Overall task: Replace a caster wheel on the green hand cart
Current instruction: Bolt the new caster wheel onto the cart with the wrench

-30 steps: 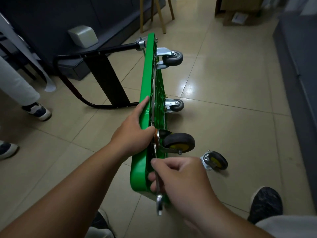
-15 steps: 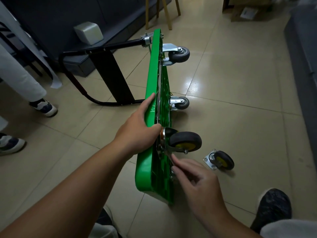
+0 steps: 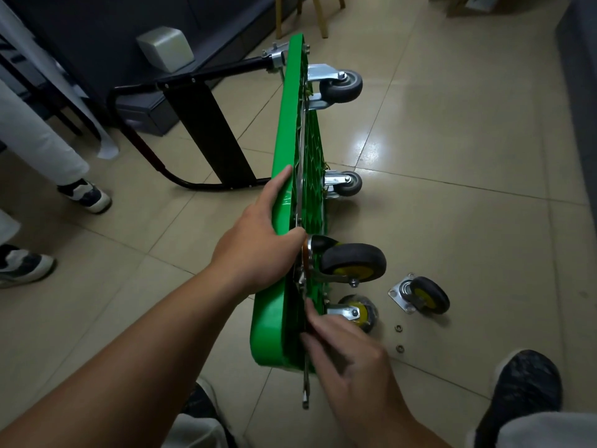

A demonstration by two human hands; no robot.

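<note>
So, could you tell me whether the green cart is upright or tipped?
Tipped on edge: the green cart stands with casters pointing sideways; the left hand steadies its upper rim.
</note>
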